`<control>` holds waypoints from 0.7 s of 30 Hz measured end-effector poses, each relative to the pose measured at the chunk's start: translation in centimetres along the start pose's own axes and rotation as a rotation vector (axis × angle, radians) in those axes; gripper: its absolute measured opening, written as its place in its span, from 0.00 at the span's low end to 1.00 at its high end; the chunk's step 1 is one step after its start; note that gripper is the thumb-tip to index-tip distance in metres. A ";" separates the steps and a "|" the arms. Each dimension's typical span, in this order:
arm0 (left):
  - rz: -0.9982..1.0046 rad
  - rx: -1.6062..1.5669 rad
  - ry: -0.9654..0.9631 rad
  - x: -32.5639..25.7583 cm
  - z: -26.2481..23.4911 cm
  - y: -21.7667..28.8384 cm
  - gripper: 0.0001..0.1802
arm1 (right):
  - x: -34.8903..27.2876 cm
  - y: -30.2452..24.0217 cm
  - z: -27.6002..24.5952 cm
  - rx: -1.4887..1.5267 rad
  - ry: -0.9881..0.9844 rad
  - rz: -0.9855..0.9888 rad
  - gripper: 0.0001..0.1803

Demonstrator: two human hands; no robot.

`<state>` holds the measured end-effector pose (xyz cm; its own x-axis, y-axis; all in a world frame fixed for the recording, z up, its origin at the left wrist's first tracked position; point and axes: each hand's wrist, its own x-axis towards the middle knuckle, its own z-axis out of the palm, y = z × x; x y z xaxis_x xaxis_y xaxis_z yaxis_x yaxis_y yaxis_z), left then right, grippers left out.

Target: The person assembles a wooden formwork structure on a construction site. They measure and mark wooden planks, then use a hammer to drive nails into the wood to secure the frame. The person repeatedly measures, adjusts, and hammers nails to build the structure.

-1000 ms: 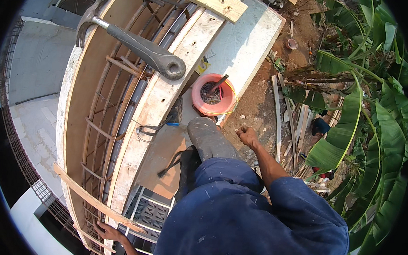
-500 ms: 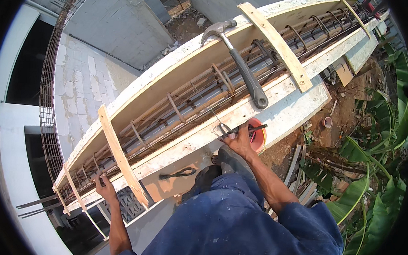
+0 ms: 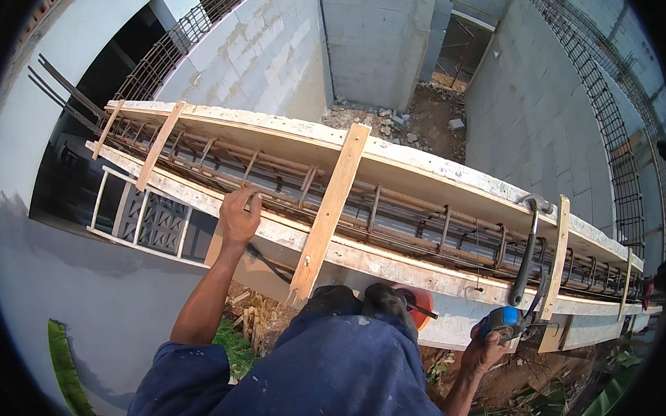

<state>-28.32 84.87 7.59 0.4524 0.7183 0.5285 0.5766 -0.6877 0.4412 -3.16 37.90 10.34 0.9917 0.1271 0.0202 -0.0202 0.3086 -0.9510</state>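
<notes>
My left hand is closed over the near board of a long wooden formwork, its fingers curled over the top edge. In my right hand is a rounded black tape measure with a blue face, just outside the formwork's right part. Steel reinforcement bars with stirrups run inside the form. A claw hammer lies across it, its head on the far board and its dark handle toward my right hand.
Wooden crosspieces span the formwork. A red bucket with a dark bar sticking out stands beside my legs. Grey block walls and rubble lie beyond. A white metal frame is at left, banana leaves at lower right.
The view has swung to the right. My right hand has left the bucket and pliers-like tool and now holds the tape measure farther right. My left hand has come nearer along the formwork.
</notes>
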 end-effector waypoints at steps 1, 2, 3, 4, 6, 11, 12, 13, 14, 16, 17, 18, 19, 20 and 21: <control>-0.010 -0.007 0.008 -0.1 0.2 -0.1 0.08 | 1.1 -1.1 1.3 0.080 -0.015 -0.007 0.35; -0.017 -0.039 0.034 0.0 0.2 -0.2 0.08 | 2.0 -2.3 2.8 0.167 -0.026 -0.033 0.33; -0.051 -0.074 0.055 0.1 0.3 -0.2 0.09 | 2.9 -3.9 4.4 0.029 -0.109 0.037 0.34; -0.082 -0.132 0.098 0.2 0.2 0.0 0.10 | 3.7 -5.6 6.0 -0.097 -0.188 0.082 0.34; -0.085 -0.215 0.242 0.7 -0.7 1.1 0.11 | 4.4 -8.2 9.8 -0.613 -0.430 0.127 0.32; 0.267 -0.533 0.391 -0.6 -6.6 10.1 0.18 | 1.0 -6.5 19.5 -0.811 -0.937 0.213 0.39; 0.442 -0.553 0.137 -1.3 -8.2 12.2 0.25 | 0.6 -5.8 20.9 -0.879 -1.077 0.223 0.36; 0.502 -0.471 -0.046 -2.2 -9.4 14.7 0.30 | 0.2 -4.8 22.4 -0.899 -1.224 0.189 0.33; 0.517 -0.378 -0.284 -2.8 -10.1 16.8 0.35 | -0.3 -3.9 23.7 -0.751 -1.319 0.334 0.31; 0.359 -0.461 -0.378 -2.3 -9.9 18.9 0.44 | -0.9 -2.8 26.0 -0.578 -1.484 0.382 0.29; 0.243 -0.486 -0.480 -2.4 -10.2 19.7 0.48 | -0.9 -2.8 26.5 -0.427 -1.550 0.445 0.29; 0.169 -0.463 -0.491 -2.5 -10.6 20.2 0.51 | -0.8 -2.9 27.1 -0.359 -1.604 0.547 0.28; 0.088 -0.429 -0.523 -2.5 -11.1 20.3 0.53 | -0.2 -2.9 27.9 -0.264 -1.680 0.614 0.28; 0.013 -0.422 -0.536 -2.6 -11.6 20.2 0.55 | 0.3 -2.9 28.6 -0.285 -1.745 0.720 0.28; -0.050 -0.354 -0.538 -2.9 -11.9 20.2 0.55 | 0.8 -2.9 29.2 -0.291 -1.836 0.810 0.28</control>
<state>-26.08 67.65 23.59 0.7616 0.6396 0.1046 0.3882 -0.5794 0.7167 -5.99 64.64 22.13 -0.5117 0.8044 -0.3017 -0.1023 -0.4057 -0.9083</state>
